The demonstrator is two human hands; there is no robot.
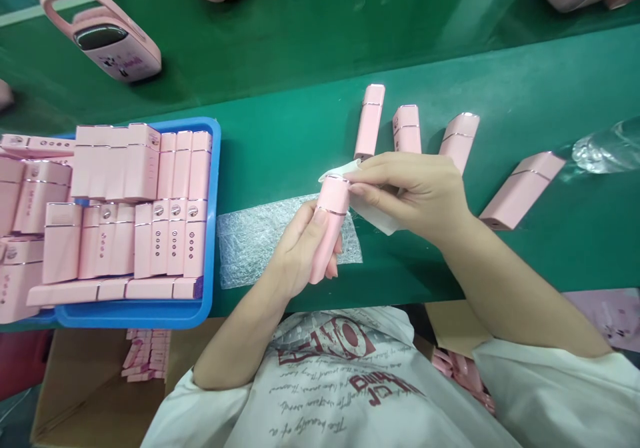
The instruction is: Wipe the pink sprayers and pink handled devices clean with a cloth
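My left hand (297,251) is wrapped round a slim pink handheld device (329,238) with a silver band, tilted with its banded end away from me. A thin white cloth (375,216) is pinched in my right hand (420,191), whose fingertips touch the device's far end. Part of the cloth is hidden behind the fingers. Just beyond my right hand, several similar pink devices, such as the rightmost one (525,191), are spread on the green bench. Below and left of the held device lies a sheet of bubble wrap (250,241).
A blue tray (213,235) packed with pink devices stands on the left. Clear plastic wrap (607,148) lies at the far right. Pink handled items (120,51) sit on the ledge above. Cardboard boxes (100,395) holding pink pieces are below the bench edge.
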